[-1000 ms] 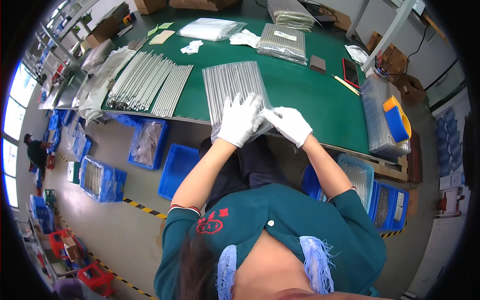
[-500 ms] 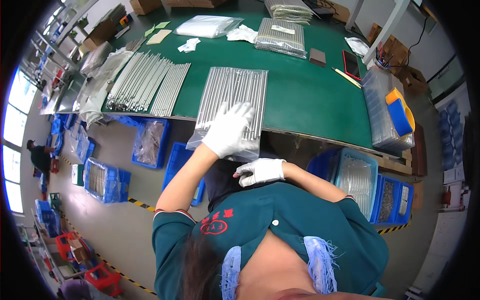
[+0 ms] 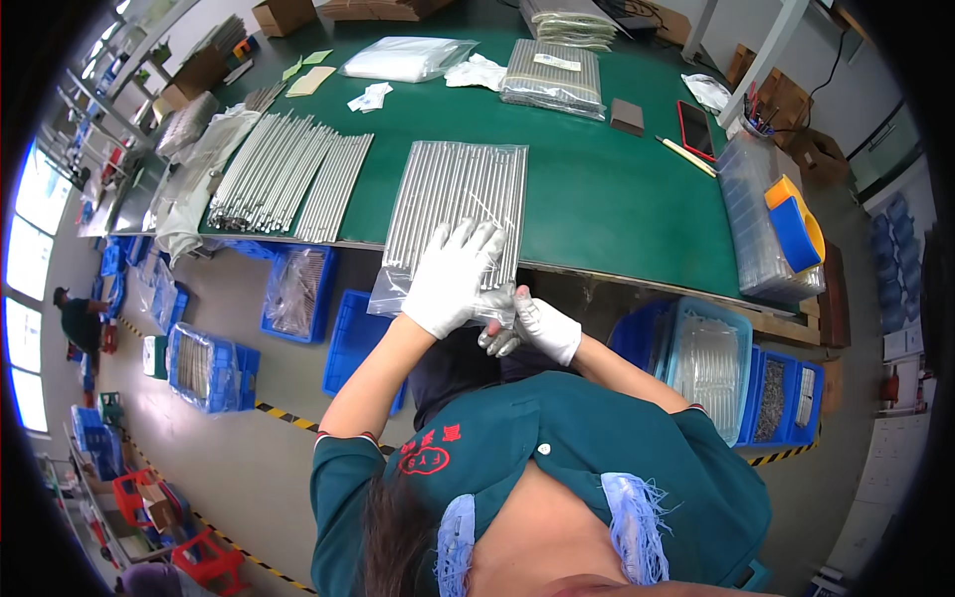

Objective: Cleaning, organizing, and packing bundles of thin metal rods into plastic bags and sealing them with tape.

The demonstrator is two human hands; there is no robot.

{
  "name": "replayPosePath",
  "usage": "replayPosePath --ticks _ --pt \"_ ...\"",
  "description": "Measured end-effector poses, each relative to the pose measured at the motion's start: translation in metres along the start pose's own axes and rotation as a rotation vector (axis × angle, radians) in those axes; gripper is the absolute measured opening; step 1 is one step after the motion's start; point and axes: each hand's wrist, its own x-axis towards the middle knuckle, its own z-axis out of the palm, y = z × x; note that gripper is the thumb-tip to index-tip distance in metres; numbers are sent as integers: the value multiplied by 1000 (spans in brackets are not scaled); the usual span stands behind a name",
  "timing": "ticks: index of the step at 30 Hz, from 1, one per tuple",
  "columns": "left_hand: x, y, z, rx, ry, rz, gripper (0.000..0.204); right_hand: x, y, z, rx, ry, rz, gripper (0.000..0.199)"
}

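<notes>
A clear plastic bag (image 3: pixel 460 184) filled with a row of slim silver metal rods lies on the green table, its near end reaching past the front edge. My left hand (image 3: pixel 448 277), in a white glove, lies flat over the near part of the bag with its fingers spread. At the bag's near right corner, my gloved right hand (image 3: pixel 542 330) pinches the loose plastic, thumb on top and fingers curled below. The tips of those fingers are partly hidden by the film. Loose metal rods (image 3: pixel 269 179) lie in a bundle to the left.
More bagged rods (image 3: pixel 553 80) lie at the back, beside a stack of clear empty bags (image 3: pixel 408 58). To the right are a red-edged phone (image 3: pixel 696 129), a pale pen (image 3: pixel 686 156) and tape rolls (image 3: pixel 796 227) on clear plastic boxes. Blue crates (image 3: pixel 348 348) stand below the table edge.
My right hand has moved up from near my lap to the bag's near right corner and taken hold of it. The left hand and bag have shifted slightly toward me.
</notes>
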Motion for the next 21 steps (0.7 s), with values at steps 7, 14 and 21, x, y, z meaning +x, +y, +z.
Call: replayPosePath --ticks 7,14,21 --pt "-25 -33 -10 49 57 -217 72 0 -7 9 90 73 -53 43" --pt "-35 -36 5 48 147 -294 77 3 -10 6 47 20 -2 44" --pt "1 -13 -3 0 -14 -76 81 5 -9 2 -33 18 -75 44"
